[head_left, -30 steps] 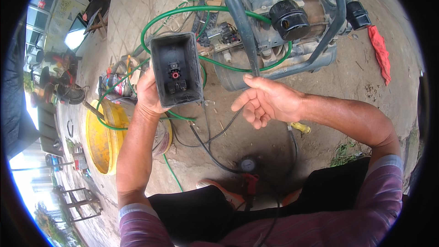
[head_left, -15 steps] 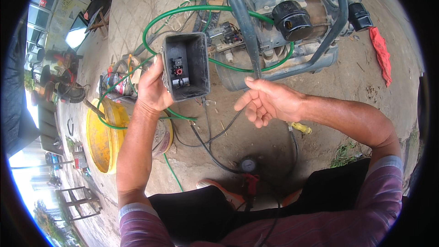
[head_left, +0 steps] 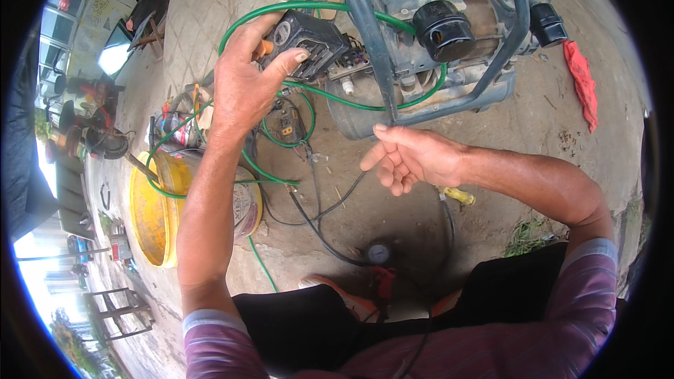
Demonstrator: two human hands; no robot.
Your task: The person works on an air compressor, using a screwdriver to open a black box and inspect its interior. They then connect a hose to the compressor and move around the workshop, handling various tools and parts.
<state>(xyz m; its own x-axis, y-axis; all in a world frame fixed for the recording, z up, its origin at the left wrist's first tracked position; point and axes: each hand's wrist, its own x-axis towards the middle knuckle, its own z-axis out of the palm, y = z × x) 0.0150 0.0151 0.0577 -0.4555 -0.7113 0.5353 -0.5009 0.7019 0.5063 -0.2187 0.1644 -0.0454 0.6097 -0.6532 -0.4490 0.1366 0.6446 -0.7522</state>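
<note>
While the left hand (head_left: 246, 77) keeps its grip clamped on a black box (head_left: 319, 45), its thumb lies along the ridged face and its other fingers wrap the far edge. The box is held above the ground (head_left: 414, 221), to the left of the compressor (head_left: 460, 74), with a green hose (head_left: 316, 5) looping around it. The right hand's (head_left: 425, 158) grip stands apart, thumb raised and fingers loosely curled, just below the compressor's frame; I cannot tell whether the thumb touches it. A yellow bucket (head_left: 151, 214) sits near the left forearm (head_left: 206, 231).
</note>
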